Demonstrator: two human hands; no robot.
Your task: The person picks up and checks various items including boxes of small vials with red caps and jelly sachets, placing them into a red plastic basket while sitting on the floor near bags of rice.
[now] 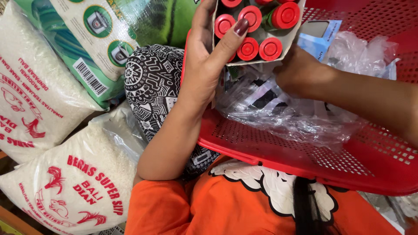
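Resting across the lap, a red perforated plastic basket (305, 152) is being used as the working tray. Crumpled clear plastic wrapping (278, 109) is being gripped inside it by the right hand (300, 72), closed. An open grey cardboard box of red-capped small bottles (257, 30) is being held at the basket's upper edge by the left hand (204, 56), thumb across the caps; it is best kept level. White rice sacks (74, 182) are crowding the left side.

Your glossy red perforated plastic basket (305, 152), crinkled clear plastic wrappers (278, 113), matt grey cardboard box (289, 37) of smooth red plastic caps (270, 48), shiny plastic rice sacks (74, 182)
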